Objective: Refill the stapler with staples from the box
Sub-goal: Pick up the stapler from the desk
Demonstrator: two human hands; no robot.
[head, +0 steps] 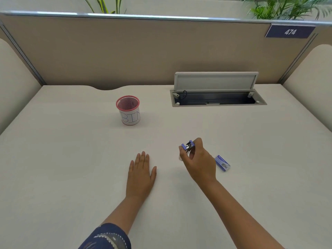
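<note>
A small blue and metal stapler (187, 146) is held just above the desk, pinched between the thumb and fingers of my right hand (199, 162). Much of its body is hidden behind the fingers. The blue staple box (222, 163) lies flat on the desk, just to the right of that hand and apart from it. My left hand (141, 174) rests palm down on the desk to the left, fingers together and nothing under or in it.
A pink mesh cup labelled "BIN" (128, 110) stands at the middle left of the beige desk (71, 159). An open cable hatch (217, 97) with its lid up sits at the back right. Partition walls enclose the desk on three sides.
</note>
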